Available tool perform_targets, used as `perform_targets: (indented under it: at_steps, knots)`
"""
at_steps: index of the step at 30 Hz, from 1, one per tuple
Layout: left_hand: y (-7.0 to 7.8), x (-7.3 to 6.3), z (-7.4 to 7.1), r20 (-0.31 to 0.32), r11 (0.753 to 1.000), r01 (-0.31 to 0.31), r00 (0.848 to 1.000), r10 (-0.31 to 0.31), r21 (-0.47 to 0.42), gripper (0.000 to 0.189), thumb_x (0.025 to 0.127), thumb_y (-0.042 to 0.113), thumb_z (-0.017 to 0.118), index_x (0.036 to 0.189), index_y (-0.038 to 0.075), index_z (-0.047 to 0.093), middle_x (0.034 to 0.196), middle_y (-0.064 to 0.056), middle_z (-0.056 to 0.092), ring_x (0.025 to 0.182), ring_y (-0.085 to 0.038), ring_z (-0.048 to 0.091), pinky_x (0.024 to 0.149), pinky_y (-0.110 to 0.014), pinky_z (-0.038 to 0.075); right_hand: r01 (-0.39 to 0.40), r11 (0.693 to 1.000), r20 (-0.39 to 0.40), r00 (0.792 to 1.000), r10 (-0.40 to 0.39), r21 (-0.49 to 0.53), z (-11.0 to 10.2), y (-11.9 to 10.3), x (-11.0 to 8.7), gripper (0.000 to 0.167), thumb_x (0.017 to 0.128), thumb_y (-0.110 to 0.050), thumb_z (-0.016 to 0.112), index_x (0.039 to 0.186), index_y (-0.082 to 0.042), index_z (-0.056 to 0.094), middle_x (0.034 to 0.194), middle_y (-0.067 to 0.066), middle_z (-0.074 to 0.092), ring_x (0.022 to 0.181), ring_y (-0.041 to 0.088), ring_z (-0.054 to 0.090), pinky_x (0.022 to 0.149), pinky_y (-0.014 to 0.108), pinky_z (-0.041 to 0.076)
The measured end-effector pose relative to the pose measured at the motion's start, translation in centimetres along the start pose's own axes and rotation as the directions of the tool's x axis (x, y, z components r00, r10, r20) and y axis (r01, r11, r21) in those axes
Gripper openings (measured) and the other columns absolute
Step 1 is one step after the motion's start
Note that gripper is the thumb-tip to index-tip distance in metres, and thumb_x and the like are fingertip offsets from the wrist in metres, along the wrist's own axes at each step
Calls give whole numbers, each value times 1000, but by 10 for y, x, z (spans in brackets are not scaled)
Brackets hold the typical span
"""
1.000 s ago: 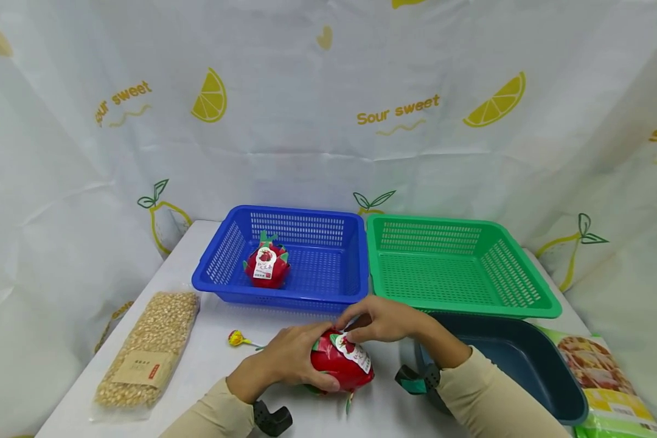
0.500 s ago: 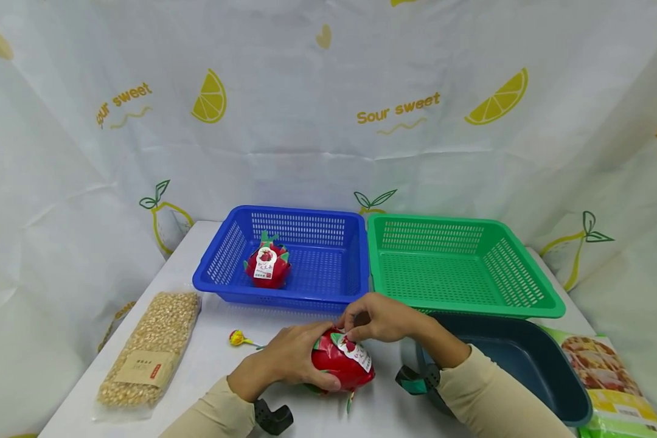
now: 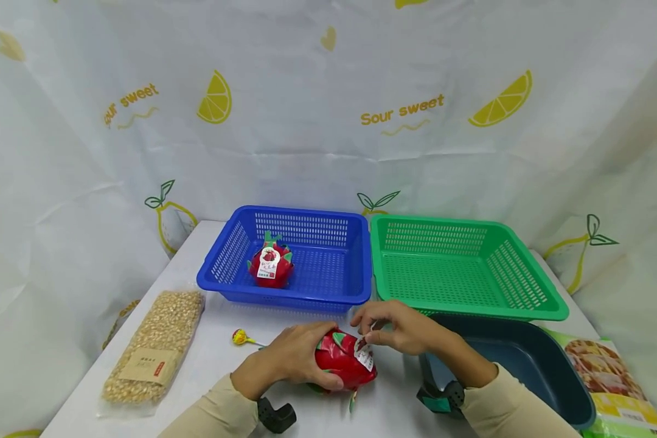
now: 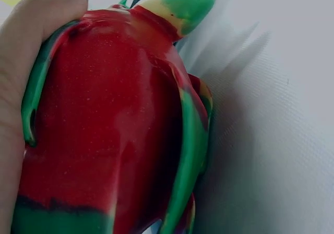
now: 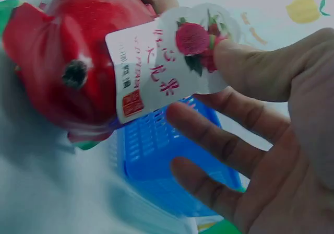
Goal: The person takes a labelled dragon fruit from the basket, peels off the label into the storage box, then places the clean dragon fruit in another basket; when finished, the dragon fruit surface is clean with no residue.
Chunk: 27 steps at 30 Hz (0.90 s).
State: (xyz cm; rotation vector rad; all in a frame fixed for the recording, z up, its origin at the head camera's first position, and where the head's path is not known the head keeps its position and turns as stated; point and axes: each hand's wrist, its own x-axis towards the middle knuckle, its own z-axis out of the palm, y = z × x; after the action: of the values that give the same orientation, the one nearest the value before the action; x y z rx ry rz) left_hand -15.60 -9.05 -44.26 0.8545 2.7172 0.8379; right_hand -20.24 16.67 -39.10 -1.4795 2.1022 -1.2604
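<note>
A red model dragon fruit (image 3: 334,363) with green-tipped scales lies on the white table. My left hand (image 3: 292,358) grips it from the left side, the thumb toward me. In the left wrist view the glossy red skin (image 4: 104,103) fills much of the picture. My right hand (image 3: 402,328) pinches the top of a white printed label (image 5: 143,69) between thumb and forefinger. That end of the label is lifted away from the fruit; its lower end still lies against the skin. The other right fingers are spread.
Behind stand a blue basket (image 3: 285,298) with a second labelled dragon fruit (image 3: 272,266) and a green basket (image 3: 438,274). A dark basin (image 3: 504,365) and a food packet (image 3: 602,371) lie right. A lollipop (image 3: 241,337) and a bag of kernels (image 3: 159,340) lie left.
My right hand has moved right and slightly toward me, lifting the label's upper end off the dragon fruit. The left hand keeps its grip in place.
</note>
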Motion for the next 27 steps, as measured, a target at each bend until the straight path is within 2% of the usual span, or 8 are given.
perform_targets:
  at_steps: [5,8,12,16,19,22,24,27]
  knots:
    - [1,1,-2,14,1000,18,1000,-18,9,93,68,72,69,137,12,50,125,2,58,104,-14,58,81,-34,52,126,965,-173,981,-87,231,-23,-12,-15,13,97,9,47,96,0,56,116,20,58,103,37,59,81,42,53]
    - [2,1,-2,17,1000,22,1000,-22,3,93,68,71,69,138,12,50,126,2,58,106,-16,57,82,-35,52,115,946,-210,976,-51,304,-44,-24,-27,10,97,9,45,94,3,53,115,27,55,102,39,60,81,46,53]
    - [3,0,-1,25,1000,28,999,-28,-3,94,68,70,69,139,11,48,128,1,57,109,-18,56,82,-36,52,-26,944,-92,994,59,329,-64,-32,-47,13,96,9,46,93,0,56,116,30,54,107,36,58,84,45,52]
    - [3,-1,0,24,999,34,999,-34,-4,94,69,69,69,140,11,47,129,1,57,109,-18,56,83,-37,52,-144,937,52,990,135,320,-82,-28,-70,14,95,10,48,95,-1,56,118,31,54,113,34,54,87,39,50]
    - [4,0,0,24,999,39,999,-39,0,94,69,70,69,140,11,47,129,1,57,109,-19,56,84,-38,51,-235,915,170,967,188,328,-91,-18,-88,11,96,8,48,99,2,56,113,30,55,108,33,56,84,37,50]
    - [4,0,-1,28,999,53,998,-54,5,96,69,70,69,141,11,47,130,0,56,110,-20,55,85,-40,51,-334,890,256,931,260,312,-93,-2,-103,9,97,5,49,102,3,56,100,21,59,91,27,59,76,38,50]
    - [5,0,-1,31,998,63,998,-63,7,96,69,70,69,141,11,47,131,0,56,111,-21,55,85,-40,51,-382,883,287,908,305,273,-90,9,-110,9,96,2,52,103,3,58,91,12,59,79,20,58,69,37,50]
    - [5,0,-1,32,998,60,998,-60,5,96,69,70,69,141,10,47,130,0,56,111,-20,55,85,-39,51,-414,890,307,886,347,191,-84,24,-118,10,95,-1,56,104,1,59,89,2,61,77,12,56,66,31,50]
